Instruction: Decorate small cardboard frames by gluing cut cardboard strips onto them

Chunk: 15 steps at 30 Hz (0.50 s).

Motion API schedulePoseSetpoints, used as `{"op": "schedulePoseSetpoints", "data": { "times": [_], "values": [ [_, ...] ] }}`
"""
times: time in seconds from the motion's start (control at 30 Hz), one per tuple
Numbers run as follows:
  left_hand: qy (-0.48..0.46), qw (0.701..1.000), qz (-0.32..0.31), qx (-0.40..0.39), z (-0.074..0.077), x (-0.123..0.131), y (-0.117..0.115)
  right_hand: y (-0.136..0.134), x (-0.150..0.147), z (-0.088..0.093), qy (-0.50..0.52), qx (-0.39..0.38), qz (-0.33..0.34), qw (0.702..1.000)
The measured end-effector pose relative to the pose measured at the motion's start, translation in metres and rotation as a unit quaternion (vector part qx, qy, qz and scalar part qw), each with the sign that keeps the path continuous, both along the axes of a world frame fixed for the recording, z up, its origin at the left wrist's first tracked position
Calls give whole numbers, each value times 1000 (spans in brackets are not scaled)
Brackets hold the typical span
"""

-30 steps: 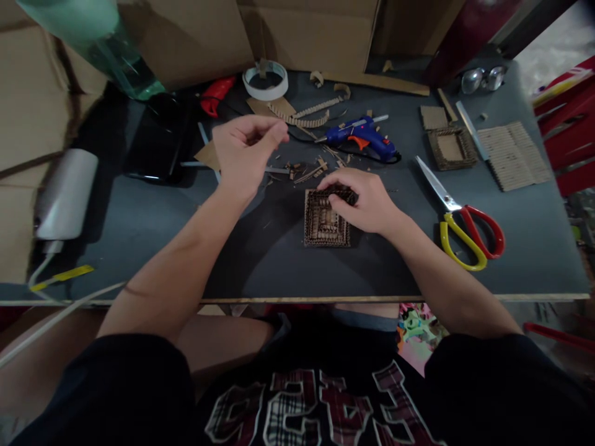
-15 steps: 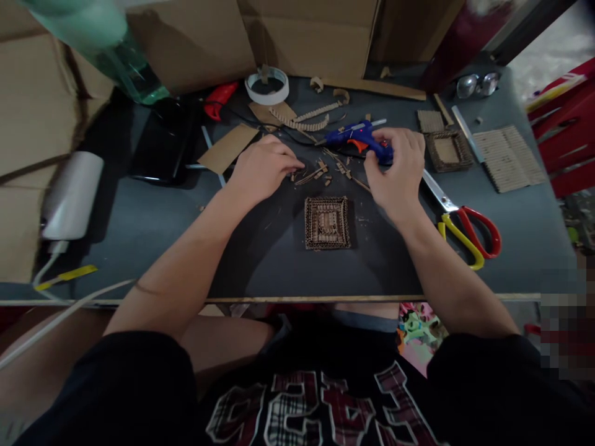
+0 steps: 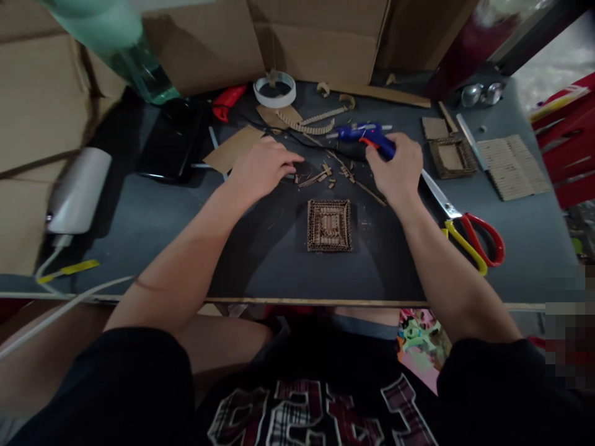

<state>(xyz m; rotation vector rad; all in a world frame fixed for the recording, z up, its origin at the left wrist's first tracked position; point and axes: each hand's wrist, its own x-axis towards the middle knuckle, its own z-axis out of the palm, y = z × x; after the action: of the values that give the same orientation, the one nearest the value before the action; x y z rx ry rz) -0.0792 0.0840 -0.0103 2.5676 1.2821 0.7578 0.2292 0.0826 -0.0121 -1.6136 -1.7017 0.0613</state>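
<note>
A blue glue gun [image 3: 360, 132] with an orange trigger lies across the back middle, its nozzle pointing left. Around its handle closes my right hand [image 3: 398, 164], thumb on the near side. My left hand [image 3: 260, 167] hovers low by the cardboard scraps [image 3: 320, 176], fingers stretched and slightly apart, with nothing visible in them. Between my forearms sits a square piece of layered corrugated cardboard [image 3: 330, 225], stepped inward toward its middle. Corrugated strips [image 3: 320, 124] curl behind the scraps.
Scissors [image 3: 469, 238] with red and yellow handles lie right of my right forearm. Beyond are a small cardboard frame [image 3: 453, 158] and a corrugated sheet [image 3: 514, 167]. A tape roll [image 3: 275, 91], green bottle [image 3: 153, 80], black device [image 3: 170, 148] and white power bank [image 3: 79, 192] stand around.
My right hand has settled around the glue gun's handle, and the gun has tilted slightly. The left hand's fingers have straightened from a pinch. The whole view has shifted a little.
</note>
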Motion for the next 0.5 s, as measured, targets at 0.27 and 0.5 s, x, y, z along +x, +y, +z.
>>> {"op": "schedulePoseSetpoints", "data": {
  "times": [0.27,0.5],
  "values": [
    [-38,994,92,-43,-2,-17,6,-2,12,19,61,115,110,985],
    [-20,994,110,-21,-2,-21,6,-39,4,51,-53,4,148,988]
  ]
}}
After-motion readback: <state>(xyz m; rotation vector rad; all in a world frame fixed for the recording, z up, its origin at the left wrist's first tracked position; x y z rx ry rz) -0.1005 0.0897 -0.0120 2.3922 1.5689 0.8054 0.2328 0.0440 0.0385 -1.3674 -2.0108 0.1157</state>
